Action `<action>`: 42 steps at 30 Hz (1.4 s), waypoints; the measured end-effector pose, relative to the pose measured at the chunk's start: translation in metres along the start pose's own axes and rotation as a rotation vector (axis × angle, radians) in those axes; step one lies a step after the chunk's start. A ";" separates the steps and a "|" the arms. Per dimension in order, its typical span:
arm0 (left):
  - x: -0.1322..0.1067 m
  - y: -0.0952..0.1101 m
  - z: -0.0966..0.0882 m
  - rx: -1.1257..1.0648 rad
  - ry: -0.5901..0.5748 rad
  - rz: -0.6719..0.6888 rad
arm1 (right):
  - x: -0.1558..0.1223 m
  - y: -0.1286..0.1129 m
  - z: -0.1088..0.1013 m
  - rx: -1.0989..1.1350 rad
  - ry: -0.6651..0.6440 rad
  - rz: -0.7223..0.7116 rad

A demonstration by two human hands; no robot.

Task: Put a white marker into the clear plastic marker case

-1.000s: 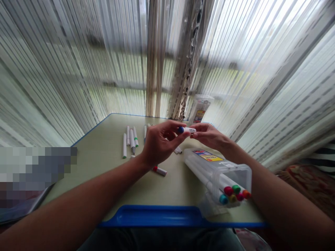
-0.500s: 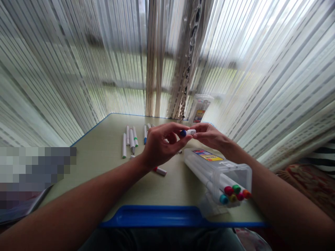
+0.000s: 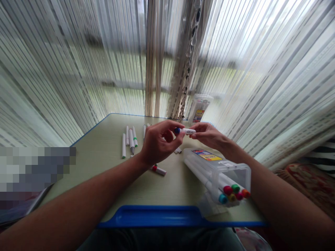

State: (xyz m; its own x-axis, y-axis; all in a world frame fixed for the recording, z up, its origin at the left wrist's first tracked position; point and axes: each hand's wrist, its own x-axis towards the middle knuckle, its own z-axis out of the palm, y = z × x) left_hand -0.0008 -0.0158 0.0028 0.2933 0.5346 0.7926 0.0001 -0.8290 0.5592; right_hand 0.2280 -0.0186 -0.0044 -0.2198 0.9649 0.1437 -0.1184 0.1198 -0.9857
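Both hands meet above the middle of the bench [image 3: 104,153], sharing one white marker [image 3: 187,131] held level in the air between them. The left hand [image 3: 158,146] has its fingers closed round the end with the dark blue cap [image 3: 177,130], thumb and forefinger pinching it. The right hand [image 3: 209,136] grips the other end of the barrel with its fingertips. The marker looks light, stiff and smooth, probably a little slippery. The firmest hold is likely across the barrel near each end, as now, and not on the tip. Two clear plastic cases are in view. One lies just beside the right forearm [image 3: 217,169] with six coloured marker caps [image 3: 234,193] showing at its near end, and the other stands at the far edge [image 3: 200,108] against the sheer curtain [image 3: 78,69]. Four loose markers [image 3: 129,139] lie side by side on the left of the bench. A fifth [image 3: 144,129] is partly hidden behind the left hand, and there may be more behind it. A red-capped marker [image 3: 158,169] lies just beside the left wrist, and a short white piece [image 3: 178,150] lies under the hands, too small to tell whether it is a cap or a pen.
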 end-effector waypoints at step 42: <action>0.007 -0.042 -0.012 0.182 -0.157 -0.155 | 0.004 0.000 0.000 -0.052 0.184 -0.123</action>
State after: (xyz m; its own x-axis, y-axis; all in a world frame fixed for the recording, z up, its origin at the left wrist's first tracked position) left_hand -0.0099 0.0247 -0.0122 0.4212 0.6369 0.6457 0.2238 -0.7630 0.6065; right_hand 0.2266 -0.0145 -0.0035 -0.0257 0.9680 0.2498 -0.0821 0.2470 -0.9655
